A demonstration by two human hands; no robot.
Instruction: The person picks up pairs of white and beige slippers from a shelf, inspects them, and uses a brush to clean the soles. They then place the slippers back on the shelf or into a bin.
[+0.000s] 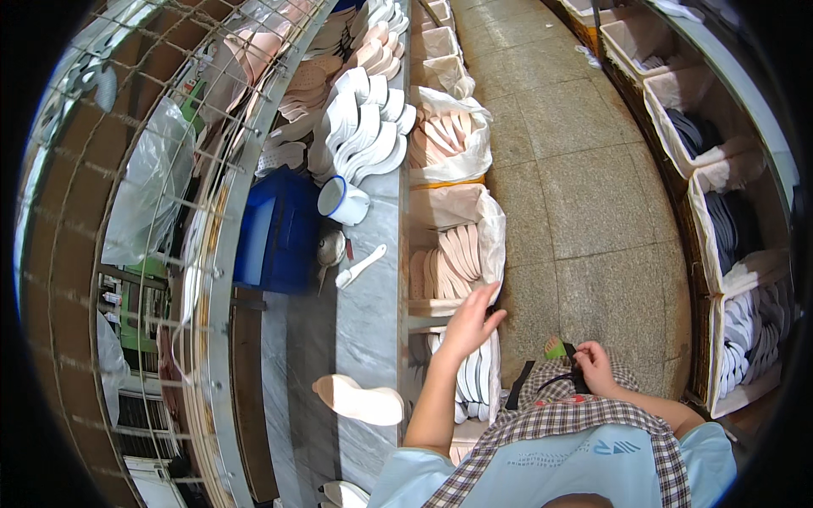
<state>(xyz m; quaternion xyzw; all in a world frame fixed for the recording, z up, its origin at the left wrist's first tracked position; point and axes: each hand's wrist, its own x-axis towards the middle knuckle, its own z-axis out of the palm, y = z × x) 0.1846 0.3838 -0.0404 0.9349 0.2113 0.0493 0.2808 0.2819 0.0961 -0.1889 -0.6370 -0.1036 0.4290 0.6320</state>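
Observation:
My left hand (471, 327) is held out with its fingers stretched and nothing in it. It hovers at the near edge of a white-lined bin (492, 227) of pale pink insoles (458, 258). Just below it, another bin holds white insoles with dark edges (476, 381). My right hand (596, 370) is curled at the waist of my checked apron (542, 423), its fingers closed round a black strap (569, 350). A single pale insole (368, 404) with a tan end lies on the grey marbled bench (373, 317), left of my left forearm.
On the bench stand a white mug (347, 203) with a blue rim, a white-handled brush (362, 266), a blue box (284, 233) and stacked white insoles (370, 127). Wire mesh (152, 271) runs along the left. More lined bins (707, 212) line the right of the tiled aisle (584, 203).

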